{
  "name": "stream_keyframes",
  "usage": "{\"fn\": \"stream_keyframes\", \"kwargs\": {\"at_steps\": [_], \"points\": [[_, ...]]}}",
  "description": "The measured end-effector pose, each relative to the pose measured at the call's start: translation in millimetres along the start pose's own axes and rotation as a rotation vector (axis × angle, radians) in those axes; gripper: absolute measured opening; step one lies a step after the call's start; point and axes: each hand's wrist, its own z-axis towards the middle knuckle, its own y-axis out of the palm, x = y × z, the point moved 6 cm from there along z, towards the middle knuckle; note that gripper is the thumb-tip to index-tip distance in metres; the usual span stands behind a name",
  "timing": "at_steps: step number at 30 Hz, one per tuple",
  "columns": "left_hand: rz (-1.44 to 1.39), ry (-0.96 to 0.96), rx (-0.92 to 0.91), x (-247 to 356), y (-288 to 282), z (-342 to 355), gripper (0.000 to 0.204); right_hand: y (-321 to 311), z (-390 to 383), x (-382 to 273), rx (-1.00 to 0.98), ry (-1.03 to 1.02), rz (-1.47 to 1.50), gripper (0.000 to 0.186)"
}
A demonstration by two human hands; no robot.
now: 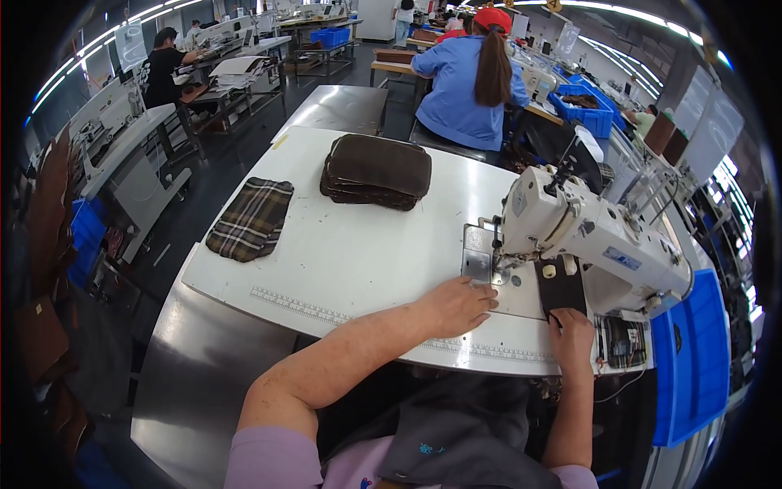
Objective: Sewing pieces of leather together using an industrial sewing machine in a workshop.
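Now the left hand (458, 307) lay flat on the desk (358, 244), grip released, while the right hand (573, 338) pinched the near end of the strip (562, 295) beneath the machine (562, 213), seemingly steadying it, with the stack (379, 167) far left, likely for easy reach!

The floor (232, 163) is dark and extends along the left side. Strip lights (672, 27) run overhead at far left and far right. Furniture: white desk (358, 253), near centre; metal surface (212, 350), near left; white worktable (130, 147), left.
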Motion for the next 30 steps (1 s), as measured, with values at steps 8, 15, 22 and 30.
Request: {"fn": "stream_keyframes", "kwargs": {"at_steps": [8, 15, 22, 30], "points": [[0.026, 0.002, 0.133, 11.6, 4.0, -6.6, 0.033, -2.2, -2.7, 15.6, -0.038, -0.001, 0.135, 0.010], [0.161, -0.039, 0.090, 15.2, -9.2, -6.1, 0.030, 8.0, 5.9, 41.7, -0.050, 0.295, 0.432, 0.017], [0.158, -0.051, 0.140, 9.6, -15.3, -17.6, 0.028, 38.4, 10.8, 61.1, -0.134, 0.486, 0.687, 0.016], [0.044, 0.054, 0.282, 18.8, 22.1, 7.9, 0.022, 48.4, -40.4, 158.0, 0.163, 0.298, 0.484, 0.017]]}}
